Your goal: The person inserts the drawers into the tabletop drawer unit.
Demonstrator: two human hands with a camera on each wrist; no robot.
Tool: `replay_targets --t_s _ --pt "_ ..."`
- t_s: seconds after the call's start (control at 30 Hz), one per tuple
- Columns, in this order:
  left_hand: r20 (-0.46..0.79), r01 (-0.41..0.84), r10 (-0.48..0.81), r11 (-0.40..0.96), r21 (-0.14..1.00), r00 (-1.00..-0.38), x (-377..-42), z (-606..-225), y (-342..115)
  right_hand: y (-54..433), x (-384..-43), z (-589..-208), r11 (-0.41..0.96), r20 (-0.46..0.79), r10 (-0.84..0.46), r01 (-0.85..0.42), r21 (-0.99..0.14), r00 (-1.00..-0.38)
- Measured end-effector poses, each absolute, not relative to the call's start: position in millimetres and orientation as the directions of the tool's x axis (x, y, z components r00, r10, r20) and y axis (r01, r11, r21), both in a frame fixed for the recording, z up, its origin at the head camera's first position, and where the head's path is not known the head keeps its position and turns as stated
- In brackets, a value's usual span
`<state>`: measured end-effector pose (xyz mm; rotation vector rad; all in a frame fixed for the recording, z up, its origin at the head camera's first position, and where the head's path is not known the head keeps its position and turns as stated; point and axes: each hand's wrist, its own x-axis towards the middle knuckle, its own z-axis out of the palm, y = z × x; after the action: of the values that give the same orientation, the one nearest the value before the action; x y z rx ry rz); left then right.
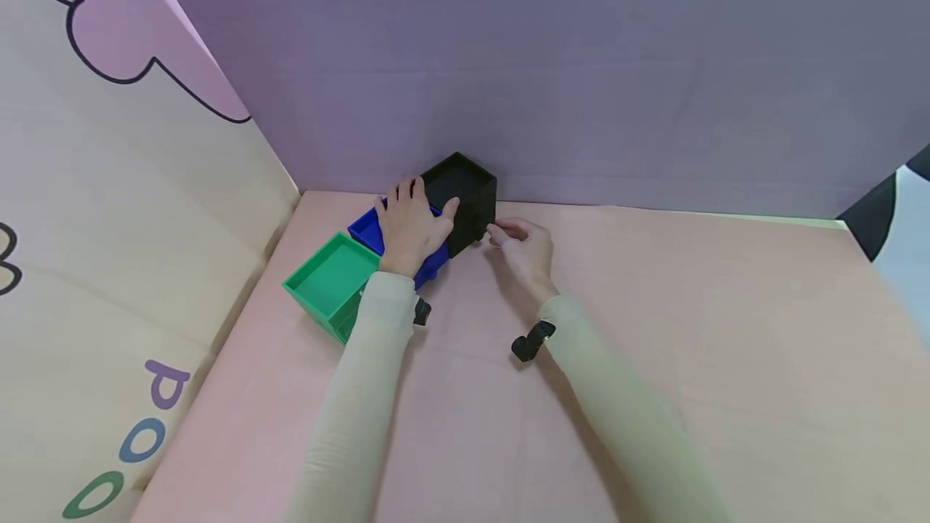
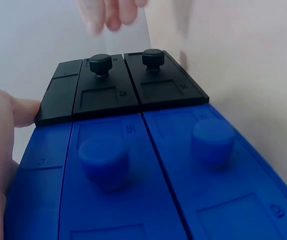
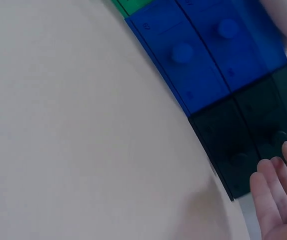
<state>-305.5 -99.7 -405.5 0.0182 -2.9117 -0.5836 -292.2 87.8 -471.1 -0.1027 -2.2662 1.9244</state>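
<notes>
A black drawer box point(image 1: 465, 196) stands against the back wall, side by side with a blue drawer box point(image 1: 433, 262). Two black knobs point(image 2: 101, 64) and two blue knobs point(image 2: 212, 142) stick out from their fronts. On the blue box's top rests my left hand point(image 1: 410, 224), fingers spread and thumb reaching to the black box. My right hand point(image 1: 525, 253) is just in front of the black drawers, fingers extended and thumb near a knob; the left wrist view shows its fingertips apart from the knobs. A green drawer box point(image 1: 334, 273) adjoins the blue one, partly behind my left arm.
A pink surface point(image 1: 654, 345) carries the boxes. Behind them rises a purple-grey wall point(image 1: 581, 71), and a pale printed wall point(image 1: 145, 208) borders the left side. Each wrist wears a small black camera point(image 1: 533, 341).
</notes>
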Motion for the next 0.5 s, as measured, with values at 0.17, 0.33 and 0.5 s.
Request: replay_targets --t_s 0.17,0.33,0.5 --pt "0.223 0.059 -0.034 0.916 0.397 -0.974 -312 -408 -104 110 -287 -470 0.103 0.095 0.184 -0.077 -0.992 -0.978" --pt "0.331 0.149 -0.022 0.864 0.481 -0.943 -301 -413 -112 137 -269 -461 0.102 0.134 0.206 -0.115 -0.988 -0.969" --pt "0.367 0.253 0.082 0.858 0.447 -0.927 -267 -415 -119 175 -235 -439 0.364 0.221 0.274 -0.112 -0.925 -0.936"
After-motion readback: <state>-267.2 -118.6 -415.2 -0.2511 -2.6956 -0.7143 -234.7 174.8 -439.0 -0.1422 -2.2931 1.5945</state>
